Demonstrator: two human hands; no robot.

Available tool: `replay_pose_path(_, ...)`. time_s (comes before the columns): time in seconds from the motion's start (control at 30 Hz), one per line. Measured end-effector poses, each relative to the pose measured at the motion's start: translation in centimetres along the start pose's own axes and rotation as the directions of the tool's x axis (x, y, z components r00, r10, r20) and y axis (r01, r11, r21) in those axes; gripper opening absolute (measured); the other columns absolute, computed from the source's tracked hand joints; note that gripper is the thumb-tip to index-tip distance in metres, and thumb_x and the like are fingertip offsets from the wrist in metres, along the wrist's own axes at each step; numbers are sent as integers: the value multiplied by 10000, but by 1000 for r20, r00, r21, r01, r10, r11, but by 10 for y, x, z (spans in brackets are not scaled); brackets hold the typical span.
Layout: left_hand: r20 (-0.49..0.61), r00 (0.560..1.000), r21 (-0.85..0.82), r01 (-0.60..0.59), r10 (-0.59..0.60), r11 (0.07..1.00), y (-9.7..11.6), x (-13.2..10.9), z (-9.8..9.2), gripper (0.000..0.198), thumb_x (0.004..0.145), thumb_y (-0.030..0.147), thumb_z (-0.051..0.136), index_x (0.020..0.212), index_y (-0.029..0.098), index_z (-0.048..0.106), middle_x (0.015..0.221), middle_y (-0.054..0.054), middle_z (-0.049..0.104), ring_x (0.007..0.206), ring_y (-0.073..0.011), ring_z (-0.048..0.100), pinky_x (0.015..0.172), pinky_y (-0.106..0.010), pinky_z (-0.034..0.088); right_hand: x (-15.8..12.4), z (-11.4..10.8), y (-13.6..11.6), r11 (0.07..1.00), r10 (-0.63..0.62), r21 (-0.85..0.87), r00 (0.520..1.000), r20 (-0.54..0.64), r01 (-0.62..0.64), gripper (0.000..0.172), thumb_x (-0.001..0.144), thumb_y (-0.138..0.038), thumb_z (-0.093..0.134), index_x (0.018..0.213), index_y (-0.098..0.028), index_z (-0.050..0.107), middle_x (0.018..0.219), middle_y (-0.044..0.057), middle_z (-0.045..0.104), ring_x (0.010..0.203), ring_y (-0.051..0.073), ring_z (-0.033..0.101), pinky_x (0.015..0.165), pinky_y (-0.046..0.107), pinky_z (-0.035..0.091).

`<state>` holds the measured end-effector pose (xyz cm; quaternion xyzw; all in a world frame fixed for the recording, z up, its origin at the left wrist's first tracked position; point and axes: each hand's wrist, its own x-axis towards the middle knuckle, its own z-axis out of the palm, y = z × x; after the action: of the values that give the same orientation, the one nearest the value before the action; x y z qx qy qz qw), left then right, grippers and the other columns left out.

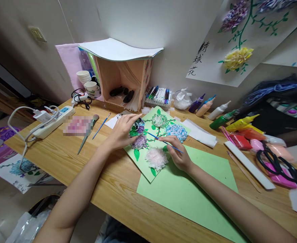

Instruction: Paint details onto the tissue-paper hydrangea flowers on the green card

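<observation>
A light green card (pixel 148 168) with several paper flowers on it lies on the wooden desk (pixel 69 165). My right hand (pixel 177 153) is closed in a pinch on a thin blue paintbrush (pixel 163 141), whose tip points left toward the green-and-purple flower (pixel 137 127). My left hand (pixel 123 130) rests on that flower and the card's left edge, fingers curved and pressing down. A pink fluffy flower (pixel 156 158) sits just left of my right hand. White (pixel 159 120) and blue (pixel 176 131) flowers lie farther back on the card.
A larger green sheet (pixel 188 195) lies under my right forearm. Paint bottles (pixel 221 119), black scissors (pixel 277 165) and white strips fill the right side. A marker tray (pixel 159 96), wooden box (pixel 123 81), paper cups, power strip (pixel 53 123), a makeup brush and a spare paintbrush (pixel 101 125) stand behind and left.
</observation>
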<state>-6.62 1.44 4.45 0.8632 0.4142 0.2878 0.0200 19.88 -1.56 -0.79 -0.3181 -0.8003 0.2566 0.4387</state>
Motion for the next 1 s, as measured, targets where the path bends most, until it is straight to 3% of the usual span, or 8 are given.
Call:
replay_pose_path(0.4,15,1000,6,3,-3,1000,-2,0,1,798,747,265,668,1437,233,271,1323,-120,481,1201,-291,456,1000,-447,384,-1,0,0,999,-6,46,1000,-24,7,279,948,-266,382,1140,-272,584,1095,69,661,1062,238,572,886,427,460)
replay_pose_path(0.5,8,999,20,35,-35,999,-6,-1,0,808,743,298,679,1438,225,274,1335,-126,474,1214,-297,450,1008,-450,373,-3,1,3,981,78,187,986,-149,-49,261,939,-302,382,1078,-257,599,1066,72,642,973,228,594,798,397,485)
replay_pose_path(0.63,-2,994,66,113,-113,991,-13,-2,-3,814,743,354,686,1437,223,281,1343,-125,471,1206,-310,451,988,-456,378,0,-1,7,895,256,431,923,-288,-114,220,880,-314,417,827,-216,606,839,52,589,754,195,582,672,351,482)
replay_pose_path(0.8,7,984,111,179,-180,978,-17,-2,-5,807,741,389,686,1424,184,307,1332,-136,480,1184,-323,457,971,-447,377,6,-5,12,793,371,571,912,-175,-213,227,819,-265,415,660,-202,564,645,23,531,595,163,530,548,302,433)
replay_pose_path(1.0,25,986,96,164,-167,982,-14,-3,-5,811,731,362,700,1423,199,309,1334,-127,477,1186,-313,453,983,-437,361,3,-1,16,817,357,512,930,-90,-264,228,850,-282,429,721,-198,598,709,29,574,642,171,543,598,322,433)
